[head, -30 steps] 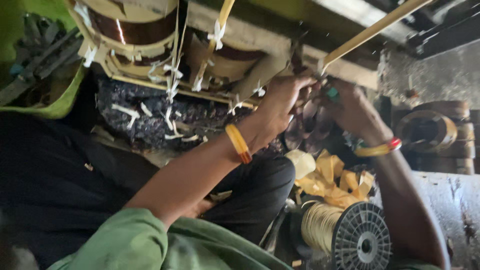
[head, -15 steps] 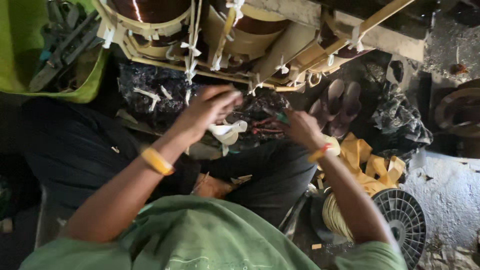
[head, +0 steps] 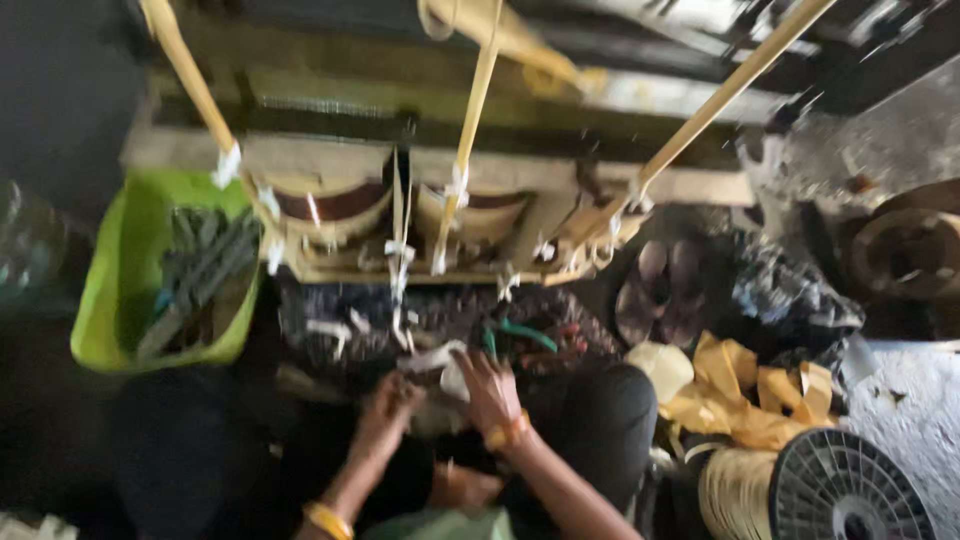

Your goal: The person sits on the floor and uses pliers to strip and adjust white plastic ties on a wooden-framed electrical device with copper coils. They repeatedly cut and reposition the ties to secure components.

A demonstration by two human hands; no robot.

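Both hands are working low over the lap, in front of the wound coils (head: 400,215). The right hand (head: 487,390) is pinching a strip of white tape (head: 437,362); the left hand (head: 392,398) is curling near the same strip, though blur is hiding whether it is grasping anything. Many white ties (head: 456,188) are already sitting on the coils and on the yellow leads (head: 470,120), so binding is looking well advanced, not finished. A green bin (head: 112,300) is standing at the left, a wire spool (head: 800,495) at the lower right.

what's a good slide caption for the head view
Both hands, left hand and right hand, handle white tape below a wound coil assembly.
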